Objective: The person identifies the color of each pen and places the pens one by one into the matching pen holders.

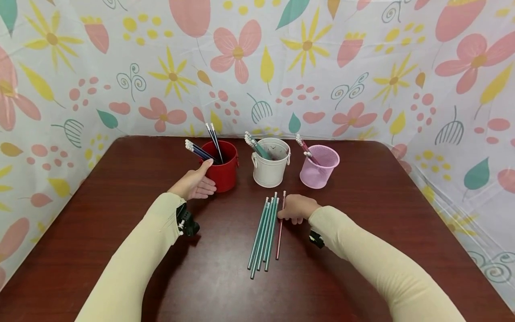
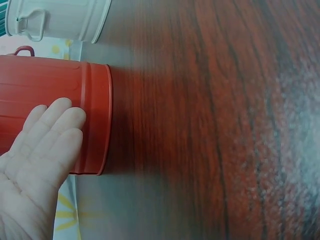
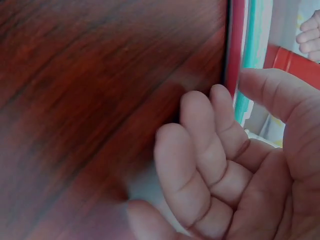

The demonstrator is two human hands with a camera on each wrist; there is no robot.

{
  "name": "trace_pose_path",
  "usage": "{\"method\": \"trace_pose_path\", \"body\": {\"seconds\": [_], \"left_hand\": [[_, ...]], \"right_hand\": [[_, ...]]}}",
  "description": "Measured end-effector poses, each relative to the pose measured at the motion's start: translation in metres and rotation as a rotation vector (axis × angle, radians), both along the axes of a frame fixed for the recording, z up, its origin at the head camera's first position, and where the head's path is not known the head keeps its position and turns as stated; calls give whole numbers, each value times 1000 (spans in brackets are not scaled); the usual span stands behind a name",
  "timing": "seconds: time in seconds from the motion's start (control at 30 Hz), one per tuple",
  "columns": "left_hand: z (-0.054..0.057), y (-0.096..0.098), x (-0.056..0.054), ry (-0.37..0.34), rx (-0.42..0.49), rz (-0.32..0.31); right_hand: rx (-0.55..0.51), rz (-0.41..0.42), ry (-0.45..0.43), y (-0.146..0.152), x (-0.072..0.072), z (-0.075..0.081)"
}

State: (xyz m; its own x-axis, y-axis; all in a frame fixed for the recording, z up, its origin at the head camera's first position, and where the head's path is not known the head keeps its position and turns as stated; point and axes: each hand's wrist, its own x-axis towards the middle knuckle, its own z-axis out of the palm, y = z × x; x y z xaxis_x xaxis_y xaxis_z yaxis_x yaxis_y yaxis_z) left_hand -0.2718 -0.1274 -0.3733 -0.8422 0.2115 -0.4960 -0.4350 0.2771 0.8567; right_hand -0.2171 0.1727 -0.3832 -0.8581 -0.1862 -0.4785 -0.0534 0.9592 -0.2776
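My left hand (image 1: 197, 182) is at the side of a red bucket (image 1: 225, 176), fingers straight, thumb up by its rim. The left wrist view shows the fingers (image 2: 60, 130) lying against or just in front of the bucket wall. Dark blue pencils (image 1: 200, 150) with white erasers lean in that bucket. My right hand (image 1: 298, 208) pinches a dark red pencil (image 1: 280, 241) between thumb and forefinger; the other fingers curl loosely. In the right wrist view this pencil (image 3: 236, 40) passes between the thumb and a fingertip. Several green pencils (image 1: 263, 237) lie side by side just left of it.
A white bucket (image 1: 268, 173) holding green pencils (image 1: 257, 146) stands in the middle. To its right, a pink mesh cup (image 1: 315, 175) holds red pencils (image 1: 307, 150). All stand near the back of the dark wooden table (image 1: 217, 286), before a flower-patterned cloth (image 1: 237, 98).
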Motion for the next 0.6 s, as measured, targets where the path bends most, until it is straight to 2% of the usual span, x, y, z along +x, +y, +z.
{"method": "trace_pose_path", "body": {"seconds": [0.17,0.3,0.47,0.6], "left_hand": [[0,1,0,-5,4,-8],[-1,1,0,3,10,-5],[-1,0,1,7,12,-6],[0,0,1,7,18,-12]], "right_hand": [[-68,-6,-14,4,0,-3],[-157,-50,-20,9,-1,-3],[-379,-155,0,13,-3,-4],[-540,-188,44,14,-3,-3]]}}
